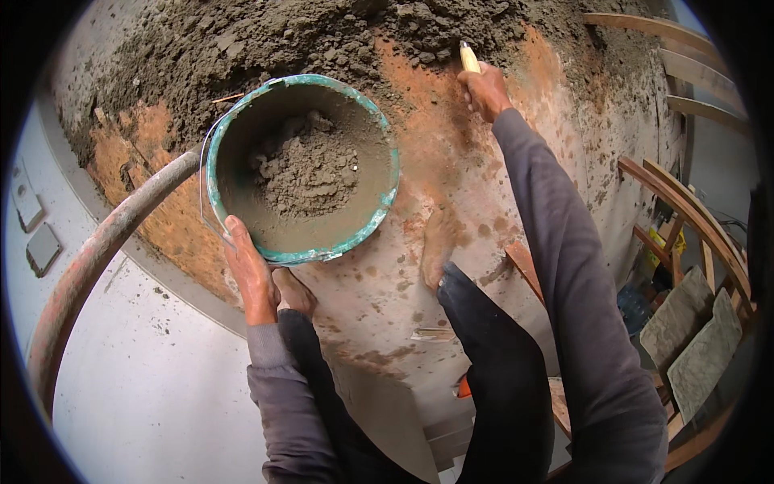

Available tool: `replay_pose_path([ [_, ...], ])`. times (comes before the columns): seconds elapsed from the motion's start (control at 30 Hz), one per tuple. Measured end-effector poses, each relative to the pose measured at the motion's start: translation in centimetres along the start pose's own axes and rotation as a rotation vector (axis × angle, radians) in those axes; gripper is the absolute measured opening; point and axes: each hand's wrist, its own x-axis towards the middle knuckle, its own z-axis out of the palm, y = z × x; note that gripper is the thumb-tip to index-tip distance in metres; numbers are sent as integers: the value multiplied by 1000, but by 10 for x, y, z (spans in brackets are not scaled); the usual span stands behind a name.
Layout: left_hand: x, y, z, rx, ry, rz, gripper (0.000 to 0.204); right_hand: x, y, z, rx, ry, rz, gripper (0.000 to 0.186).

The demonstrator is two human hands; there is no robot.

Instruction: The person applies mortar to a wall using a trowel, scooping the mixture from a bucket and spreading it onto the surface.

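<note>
A green-rimmed bucket (379, 202), partly filled with grey mortar (310, 173), sits on a stained orange floor in front of my bare feet. My left hand (250, 270) grips the bucket's near rim at its lower left. My right hand (485, 89) reaches forward, closed around a pale wooden handle (469, 58). The tool's blade is hidden in the mortar heap (322, 40) piled along the top of the view. Both forearms wear grey sleeves.
A thick reddish hose (97, 250) curves from the left edge toward the bucket. Wooden frames and flat grey slabs (693, 339) stand at the right. A pale wall or floor surface lies at the lower left. My bare right foot (437, 246) rests on the stained surface.
</note>
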Motion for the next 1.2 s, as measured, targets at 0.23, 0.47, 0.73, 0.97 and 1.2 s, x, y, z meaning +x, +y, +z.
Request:
replay_pose_path([
  [0.23, 5, 3, 0, 79, 21, 18, 71, -12, 5, -5, 169, -45, -23, 22],
  [0.47, 11, -8, -1, 11, 23, 21, 73, -36, 10, -3, 304, -66, -61, 20],
  [0.73, 9, -4, -5, 17, 3, -3, 70, -108, -21, -23, -136, -175, -280, 27],
  [0.97, 11, -8, -4, -26, -10, 35, 68, -187, -12, -11, -937, 47, -1030, 31],
  [1.2, 11, -11, -2, -29, -23, 5, 71, -191, 43, -22, -404, 94, -190, 32],
])
